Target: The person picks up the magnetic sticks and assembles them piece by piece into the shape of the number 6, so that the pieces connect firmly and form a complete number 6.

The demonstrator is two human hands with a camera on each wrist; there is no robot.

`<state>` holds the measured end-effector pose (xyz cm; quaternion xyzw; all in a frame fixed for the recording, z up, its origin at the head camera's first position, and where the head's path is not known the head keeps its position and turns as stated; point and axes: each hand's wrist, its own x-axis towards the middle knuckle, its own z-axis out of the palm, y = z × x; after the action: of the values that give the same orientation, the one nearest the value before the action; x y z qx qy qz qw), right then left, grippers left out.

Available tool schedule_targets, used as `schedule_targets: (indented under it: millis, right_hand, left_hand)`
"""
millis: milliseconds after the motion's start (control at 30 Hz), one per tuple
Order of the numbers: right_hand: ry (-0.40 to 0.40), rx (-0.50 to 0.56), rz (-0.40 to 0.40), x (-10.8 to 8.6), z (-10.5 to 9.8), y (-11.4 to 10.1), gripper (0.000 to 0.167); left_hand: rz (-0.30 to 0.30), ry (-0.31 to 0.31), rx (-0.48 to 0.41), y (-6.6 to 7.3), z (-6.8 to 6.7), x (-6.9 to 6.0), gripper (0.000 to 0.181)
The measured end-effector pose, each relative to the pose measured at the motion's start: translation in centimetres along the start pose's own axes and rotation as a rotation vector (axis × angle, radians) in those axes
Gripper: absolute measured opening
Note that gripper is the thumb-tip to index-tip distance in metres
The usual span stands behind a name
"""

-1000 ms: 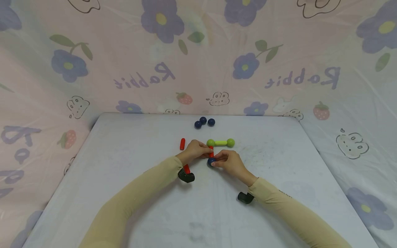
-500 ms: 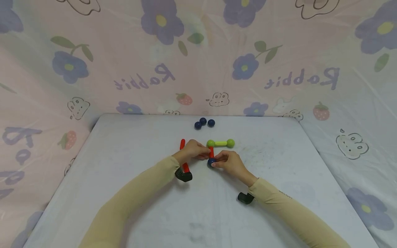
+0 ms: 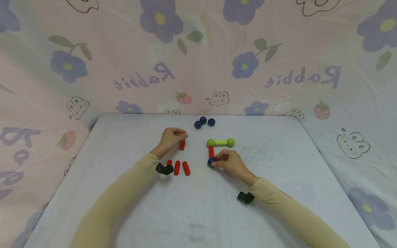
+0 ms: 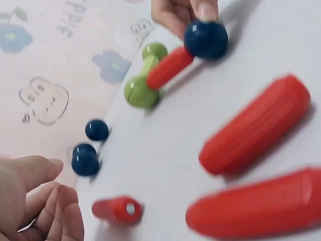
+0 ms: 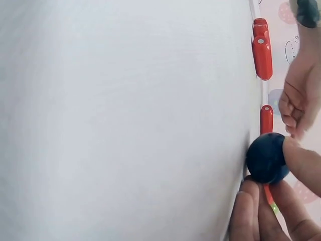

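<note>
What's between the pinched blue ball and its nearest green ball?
A red rod reaches from the blue ball to that green ball; the left wrist view shows it.

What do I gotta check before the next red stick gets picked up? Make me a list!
1. Right hand steadying the blue ball: ok, it's pinching it.
2. Joined red stick touching that ball and a green ball: ok.
3. Those joints tight: cannot tell, tightness doesn't show.
4. Left hand gripping the lone red stick: not ok, it's close but holds nothing.
5. Spare blue balls available: ok, three at the back.
</note>
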<state>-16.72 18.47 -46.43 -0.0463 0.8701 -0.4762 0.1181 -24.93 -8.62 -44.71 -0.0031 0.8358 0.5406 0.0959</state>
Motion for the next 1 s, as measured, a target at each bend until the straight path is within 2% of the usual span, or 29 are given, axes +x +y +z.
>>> schedule_targets:
  millis: [133, 300, 567, 1000]
  right_hand:
    - [-0.001, 0.005, 0.006, 0.0, 0.0, 0.1, 0.026]
    - [-0.004, 0.023, 0.01, 0.0, -0.1, 0.0, 0.027]
    - [-0.007, 0.036, 0.018, 0.1, -0.2, 0.2, 0.028]
    - [-0.013, 0.062, 0.001, 0.1, -0.3, 0.0, 0.03]
  left_hand:
    - [-0.011, 0.019, 0.006, -1.3, -1.1, 0.3, 0.035]
    - [-0.01, -0.026, 0.048, -2.3, -1.6, 0.3, 0.038]
    - [0.036, -0.055, 0.149, -2.8, -1.2, 0.1, 0.038]
    - [0.094, -0.038, 0.219, -3.3, -0.8, 0.2, 0.035]
